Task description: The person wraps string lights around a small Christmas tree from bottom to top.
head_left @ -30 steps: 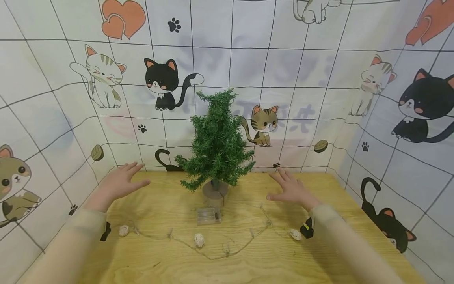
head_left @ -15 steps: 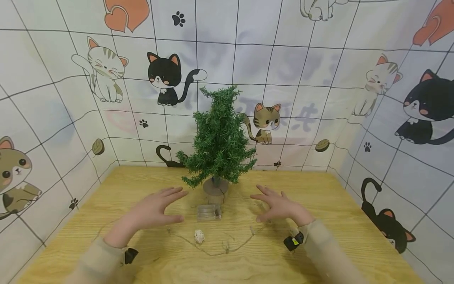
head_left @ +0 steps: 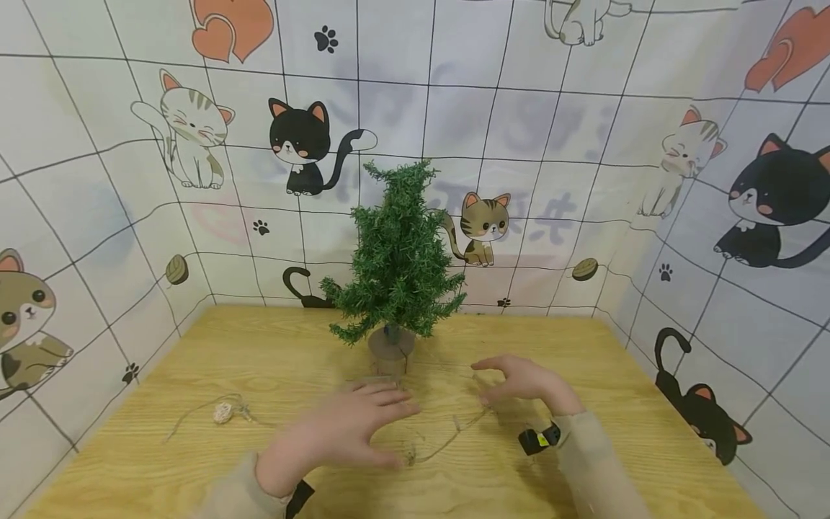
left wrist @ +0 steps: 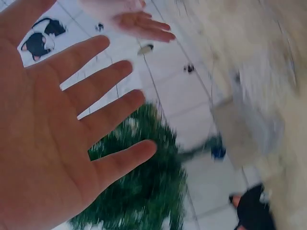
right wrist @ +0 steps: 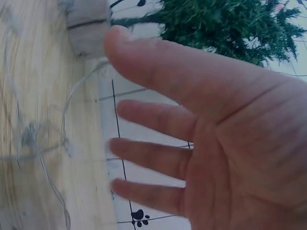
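My left hand [head_left: 344, 425] is over the table, fingers extended and palm down, covering most of a clear plastic case [head_left: 376, 379] and the middle of a thin cord [head_left: 450, 441] with small clear pieces along it. In the left wrist view, the left palm [left wrist: 53, 139] and spread fingers hold nothing. My right hand [head_left: 525, 380] hovers near the cord's right stretch, its fingers loosely bent. Nothing is between thumb and fingers of the right hand [right wrist: 230, 129] in the right wrist view. A small green artificial tree [head_left: 402, 259] stands upright behind both hands on a round wooden base [head_left: 390, 355].
A white woven ball [head_left: 223, 411] lies beside the cord's left part on the wooden table [head_left: 227, 346]. Cat-printed sheeting [head_left: 558, 151] surrounds the table's back and sides. Dark wrist cameras [head_left: 538, 438] hang under the sleeves.
My left hand has come from the far left across to the middle, in front of the tree. My right hand has drawn nearer and slightly lower, and the left white ball shows again.
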Demonstrator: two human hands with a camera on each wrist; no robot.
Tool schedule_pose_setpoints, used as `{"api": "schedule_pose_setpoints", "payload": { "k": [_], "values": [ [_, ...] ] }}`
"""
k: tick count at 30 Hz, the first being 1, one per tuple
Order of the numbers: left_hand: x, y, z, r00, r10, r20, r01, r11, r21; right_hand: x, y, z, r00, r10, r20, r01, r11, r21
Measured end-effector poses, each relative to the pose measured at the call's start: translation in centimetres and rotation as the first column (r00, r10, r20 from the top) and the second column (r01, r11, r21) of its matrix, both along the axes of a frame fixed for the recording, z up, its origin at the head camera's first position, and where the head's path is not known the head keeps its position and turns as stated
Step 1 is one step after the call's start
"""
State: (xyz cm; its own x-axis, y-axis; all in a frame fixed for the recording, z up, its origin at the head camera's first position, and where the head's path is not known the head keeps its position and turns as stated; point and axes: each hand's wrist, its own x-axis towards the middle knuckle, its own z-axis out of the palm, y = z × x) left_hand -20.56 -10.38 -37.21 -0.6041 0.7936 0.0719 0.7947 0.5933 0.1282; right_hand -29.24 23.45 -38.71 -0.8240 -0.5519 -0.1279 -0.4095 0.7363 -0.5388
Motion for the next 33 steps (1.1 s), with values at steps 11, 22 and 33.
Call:
{"api": "schedule_pose_setpoints", "payload": {
  "k": [11,22,33],
  "values": [
    [0.6,1.7,-2.0,0.987,0.006,0.159,0.017,0.989,-0.146,0.5,0.6,-0.1,0.988,-0.15,0.02,0.147,0.984,0.105],
    [0.7,2.3,-2.5,0.978,0.03,0.206,-0.004,0.992,-0.127,0.6,1.1,-0.9,0.995,-0.09,0.051,0.085,0.992,0.094],
    [0.8,2.2,-3.5,0.993,0.112,0.034,-0.106,0.985,-0.135,0.3,0.4,-0.6,1.0,-0.02,0.009,0.019,0.998,0.054]
  ]
}}
